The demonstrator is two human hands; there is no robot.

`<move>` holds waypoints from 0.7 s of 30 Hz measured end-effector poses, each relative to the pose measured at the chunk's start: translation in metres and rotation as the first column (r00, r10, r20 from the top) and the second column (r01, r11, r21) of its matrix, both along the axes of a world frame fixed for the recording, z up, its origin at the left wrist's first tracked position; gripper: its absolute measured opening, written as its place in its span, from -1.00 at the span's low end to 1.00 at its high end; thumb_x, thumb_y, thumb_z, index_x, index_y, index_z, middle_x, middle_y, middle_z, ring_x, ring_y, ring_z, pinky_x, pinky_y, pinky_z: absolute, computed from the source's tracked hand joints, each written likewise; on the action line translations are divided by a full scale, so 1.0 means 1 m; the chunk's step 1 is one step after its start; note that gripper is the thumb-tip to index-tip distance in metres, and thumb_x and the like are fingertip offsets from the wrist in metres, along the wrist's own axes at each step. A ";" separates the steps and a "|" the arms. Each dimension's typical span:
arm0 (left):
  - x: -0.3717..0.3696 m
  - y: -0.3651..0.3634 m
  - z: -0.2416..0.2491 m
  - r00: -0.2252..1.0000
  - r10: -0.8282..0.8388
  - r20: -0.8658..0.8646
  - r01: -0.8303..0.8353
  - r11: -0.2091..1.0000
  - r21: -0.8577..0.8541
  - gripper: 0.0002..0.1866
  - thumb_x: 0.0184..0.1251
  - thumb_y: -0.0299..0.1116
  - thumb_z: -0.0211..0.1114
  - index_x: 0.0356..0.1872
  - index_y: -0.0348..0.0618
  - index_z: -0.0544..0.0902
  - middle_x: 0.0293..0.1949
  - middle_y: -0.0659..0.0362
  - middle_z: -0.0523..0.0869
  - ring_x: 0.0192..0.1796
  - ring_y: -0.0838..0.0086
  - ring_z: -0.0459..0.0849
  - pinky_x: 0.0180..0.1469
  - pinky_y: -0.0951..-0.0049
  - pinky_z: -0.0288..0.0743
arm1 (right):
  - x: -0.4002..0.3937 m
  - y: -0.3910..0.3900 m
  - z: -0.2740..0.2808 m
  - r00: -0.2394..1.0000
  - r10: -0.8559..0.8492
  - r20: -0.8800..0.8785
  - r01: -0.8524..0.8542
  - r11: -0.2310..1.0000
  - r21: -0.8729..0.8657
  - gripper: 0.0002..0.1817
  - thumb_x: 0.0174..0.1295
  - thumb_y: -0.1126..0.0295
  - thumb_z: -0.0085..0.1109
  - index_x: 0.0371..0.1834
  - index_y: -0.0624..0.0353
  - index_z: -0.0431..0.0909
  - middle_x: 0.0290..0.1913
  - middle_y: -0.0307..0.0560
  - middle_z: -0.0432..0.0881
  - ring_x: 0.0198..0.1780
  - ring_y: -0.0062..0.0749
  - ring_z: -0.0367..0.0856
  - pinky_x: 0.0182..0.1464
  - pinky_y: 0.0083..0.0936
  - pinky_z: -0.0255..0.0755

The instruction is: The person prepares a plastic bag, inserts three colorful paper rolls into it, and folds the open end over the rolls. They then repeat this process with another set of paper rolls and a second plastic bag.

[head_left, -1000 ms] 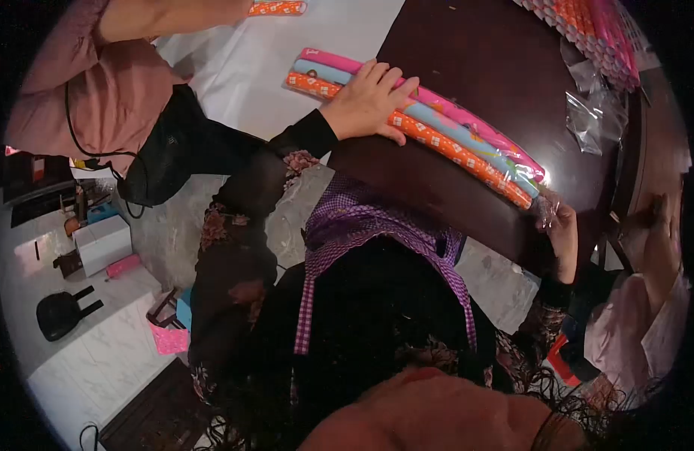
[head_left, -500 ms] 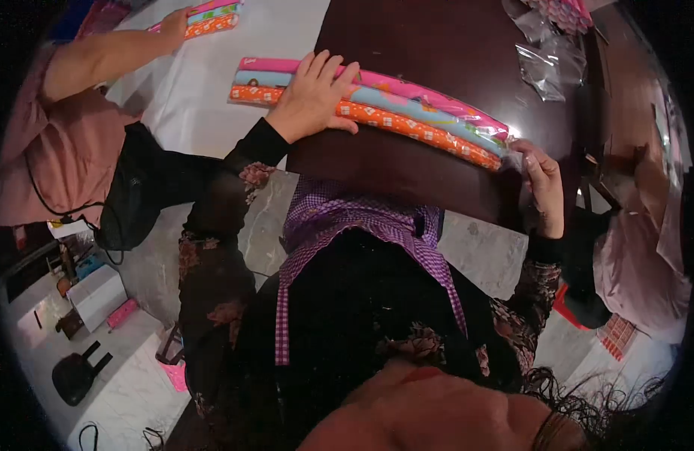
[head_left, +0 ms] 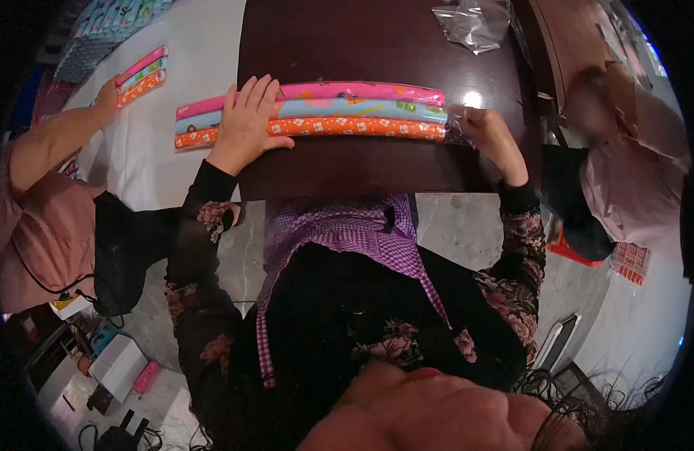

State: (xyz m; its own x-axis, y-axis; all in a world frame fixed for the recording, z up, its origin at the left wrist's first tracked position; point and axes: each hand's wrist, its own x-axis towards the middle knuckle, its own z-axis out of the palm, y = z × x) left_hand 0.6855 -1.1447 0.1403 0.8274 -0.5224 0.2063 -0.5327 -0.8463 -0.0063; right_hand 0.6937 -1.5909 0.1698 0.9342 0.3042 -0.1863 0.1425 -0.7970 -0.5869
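Note:
Three wrapping paper rolls point(head_left: 362, 109), pink, light blue and orange with a white gift print, lie side by side in a clear plastic sleeve on the dark table point(head_left: 324, 52). Across their left part my left hand point(head_left: 245, 126) rests flat, fingers stretched and thumb out to the right. At the right end my right hand point(head_left: 488, 135) is closed on the loose clear plastic point(head_left: 456, 129) of the sleeve. Its fingertips are partly hidden.
Crumpled clear bags point(head_left: 474, 24) lie at the table's far right. On the left, a co-worker's hand point(head_left: 106, 99) touches a similar pack of rolls point(head_left: 142, 75) on a white surface point(head_left: 196, 83). Stacked rolls point(head_left: 106, 34) stand behind. Another person point(head_left: 632, 165) is at the right.
My view has turned, so the rolls now appear more level and farther left. My left hand stays on them, and my right hand keeps hold of the plastic end.

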 end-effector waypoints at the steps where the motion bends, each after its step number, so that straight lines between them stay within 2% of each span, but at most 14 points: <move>1: 0.001 -0.001 0.001 1.000 -0.002 0.002 0.002 1.000 -0.002 0.12 -0.14 0.34 0.41 0.40 -0.23 0.30 0.38 0.00 0.37 0.45 0.08 0.27 0.43 -0.11 0.11 | 0.000 0.004 0.005 1.000 0.000 0.022 0.002 0.997 -0.073 -0.75 0.45 0.39 0.09 0.05 0.26 0.64 -0.36 -0.01 0.71 -0.33 -0.70 0.48 -0.26 -0.52 0.45; 4: -0.001 -0.001 0.002 1.000 0.001 0.002 -0.001 1.000 0.005 0.13 -0.14 0.33 0.41 0.41 -0.23 0.29 0.38 0.00 0.37 0.45 0.08 0.27 0.44 -0.10 0.10 | 0.004 0.005 -0.003 0.995 -0.053 0.080 0.054 0.998 -0.015 -0.70 0.46 0.29 0.11 0.02 0.32 0.65 -0.42 -0.08 0.71 -0.33 -0.72 0.47 -0.27 -0.55 0.46; 5: -0.001 -0.001 0.002 1.000 -0.003 0.014 0.003 1.000 0.010 0.13 -0.14 0.33 0.41 0.41 -0.23 0.29 0.38 0.01 0.37 0.45 0.09 0.27 0.44 -0.10 0.10 | 0.008 -0.003 -0.022 0.995 -0.050 0.084 0.052 0.999 -0.013 -0.70 0.46 0.29 0.11 0.02 0.32 0.65 -0.42 -0.08 0.71 -0.33 -0.72 0.47 -0.27 -0.55 0.46; 6: -0.001 -0.001 0.002 1.000 -0.008 0.025 0.007 1.000 0.015 0.13 -0.14 0.34 0.41 0.41 -0.23 0.29 0.38 0.01 0.37 0.44 0.09 0.28 0.44 -0.09 0.11 | 0.013 -0.019 -0.050 0.991 -0.069 0.111 0.045 0.976 0.212 -0.67 0.47 0.25 0.10 0.01 0.33 0.65 -0.49 -0.15 0.67 -0.40 -0.73 0.45 -0.37 -0.57 0.42; 7: -0.002 -0.002 0.002 1.000 -0.005 0.028 0.005 1.000 0.017 0.13 -0.14 0.34 0.41 0.41 -0.23 0.29 0.38 0.01 0.37 0.44 0.09 0.28 0.44 -0.09 0.11 | 0.017 -0.026 -0.064 0.987 -0.093 0.133 0.028 0.905 0.425 -0.63 0.48 0.21 0.10 0.01 0.34 0.66 -0.55 -0.21 0.63 -0.48 -0.74 0.43 -0.46 -0.60 0.37; 8: -0.002 -0.002 0.003 0.999 -0.008 0.038 0.008 1.000 0.016 0.13 -0.14 0.35 0.40 0.40 -0.23 0.30 0.38 0.01 0.38 0.44 0.09 0.28 0.44 -0.08 0.11 | 0.014 -0.022 -0.051 0.987 -0.090 0.136 0.024 0.904 0.427 -0.63 0.48 0.21 0.10 0.01 0.34 0.66 -0.55 -0.21 0.63 -0.48 -0.74 0.43 -0.46 -0.60 0.37; 9: -0.003 -0.002 0.003 0.999 -0.010 0.045 0.009 1.000 0.016 0.13 -0.14 0.36 0.39 0.40 -0.23 0.30 0.37 0.01 0.39 0.44 0.09 0.29 0.44 -0.08 0.11 | 0.009 -0.015 -0.025 0.976 -0.162 -0.144 0.212 0.851 0.480 -0.64 0.47 0.20 0.11 0.01 0.31 0.66 -0.59 -0.28 0.55 -0.56 -0.75 0.37 -0.54 -0.63 0.27; 10: -0.003 -0.002 0.003 0.999 -0.005 0.046 0.005 1.000 0.019 0.13 -0.14 0.36 0.39 0.40 -0.23 0.30 0.37 0.01 0.39 0.44 0.09 0.29 0.44 -0.08 0.11 | 0.006 -0.008 -0.011 0.886 -0.202 -0.417 0.402 0.783 0.474 -0.64 0.47 0.19 0.11 0.00 0.29 0.66 -0.64 -0.36 0.48 -0.64 -0.77 0.31 -0.62 -0.66 0.17; 11: -0.003 -0.002 0.002 0.998 -0.015 0.060 0.014 1.000 0.022 0.13 -0.14 0.36 0.39 0.40 -0.24 0.31 0.37 0.01 0.40 0.44 0.09 0.29 0.43 -0.08 0.11 | 0.006 -0.004 -0.010 0.887 -0.197 -0.417 0.399 0.784 0.477 -0.64 0.47 0.19 0.11 0.00 0.29 0.66 -0.64 -0.36 0.48 -0.64 -0.77 0.31 -0.62 -0.66 0.17; 13: -0.004 -0.002 0.003 0.997 -0.021 0.073 0.019 0.999 0.027 0.13 -0.14 0.37 0.38 0.39 -0.25 0.32 0.36 0.01 0.41 0.43 0.10 0.29 0.43 -0.07 0.12 | 0.007 0.002 -0.010 0.833 -0.293 -0.468 0.503 0.754 0.423 -0.66 0.43 0.17 0.17 0.02 0.24 0.65 -0.68 -0.41 0.36 -0.71 -0.77 0.23 -0.68 -0.72 0.04; 14: -0.004 -0.001 0.003 0.997 -0.024 0.073 0.022 0.999 0.026 0.13 -0.14 0.37 0.38 0.39 -0.25 0.32 0.36 0.01 0.41 0.43 0.10 0.30 0.43 -0.07 0.12 | 0.009 0.000 -0.017 0.834 -0.290 -0.470 0.501 0.755 0.423 -0.66 0.43 0.17 0.17 0.02 0.24 0.65 -0.68 -0.41 0.36 -0.71 -0.77 0.23 -0.68 -0.72 0.04; 16: -0.003 -0.002 0.003 0.997 -0.023 0.075 0.021 0.999 0.027 0.13 -0.14 0.38 0.38 0.39 -0.25 0.32 0.36 0.02 0.41 0.43 0.10 0.30 0.43 -0.07 0.12 | 0.015 -0.007 -0.037 0.886 -0.174 -0.430 0.387 0.788 0.478 -0.65 0.40 0.17 0.21 -0.02 0.26 0.65 -0.69 -0.42 0.37 -0.73 -0.77 0.22 -0.71 -0.71 0.03; 19: -0.004 -0.001 0.003 0.997 -0.019 0.074 0.016 0.999 0.034 0.14 -0.15 0.38 0.38 0.39 -0.25 0.32 0.36 0.02 0.41 0.43 0.10 0.30 0.42 -0.07 0.13 | 0.014 0.007 -0.015 0.819 -0.214 -0.533 0.469 0.785 0.406 -0.64 0.38 0.15 0.24 -0.02 0.26 0.65 -0.69 -0.42 0.36 -0.74 -0.78 0.22 -0.73 -0.71 0.00; 21: -0.004 -0.002 0.004 0.999 -0.013 0.053 0.011 0.999 0.038 0.14 -0.16 0.39 0.38 0.38 -0.26 0.32 0.36 0.01 0.41 0.43 0.10 0.30 0.42 -0.08 0.14 | 0.018 0.010 -0.013 0.812 -0.212 -0.543 0.465 0.798 0.384 -0.65 0.35 0.17 0.27 -0.03 0.25 0.66 -0.69 -0.43 0.36 -0.74 -0.79 0.21 -0.74 -0.73 -0.01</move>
